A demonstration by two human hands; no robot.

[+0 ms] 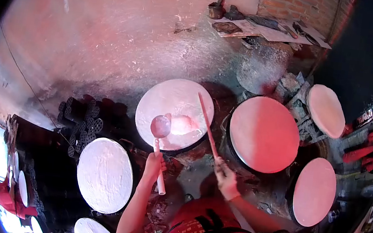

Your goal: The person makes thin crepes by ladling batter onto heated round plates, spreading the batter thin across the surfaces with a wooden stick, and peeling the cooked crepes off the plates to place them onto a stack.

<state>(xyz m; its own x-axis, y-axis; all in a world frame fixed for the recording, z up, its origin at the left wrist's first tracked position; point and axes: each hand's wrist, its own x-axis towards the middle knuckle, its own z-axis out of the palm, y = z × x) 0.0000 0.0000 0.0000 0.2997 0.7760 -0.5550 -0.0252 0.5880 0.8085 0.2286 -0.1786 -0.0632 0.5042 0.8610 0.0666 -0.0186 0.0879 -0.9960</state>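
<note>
My left hand [154, 164] is closed around the pale handle of a ladle [161, 127]. The ladle's round bowl hangs over the near part of a round white surface [163, 97] in a dark rim, where a shiny wet-looking patch shows beside the bowl. In my right hand [226, 181] is a long thin stick [207, 122]. Its far end reaches over the right side of the same round surface; whether it touches cannot be made out. Right of the stick stands another pale round surface [263, 134], half in reddish light.
More white rounds stand at the left [105, 175], bottom [93, 232] and right [315, 192]. Black perforated cylinders [87, 125] are piled at left. Along the wall, a ledge [271, 34] bears a small pot [216, 11] and tools.
</note>
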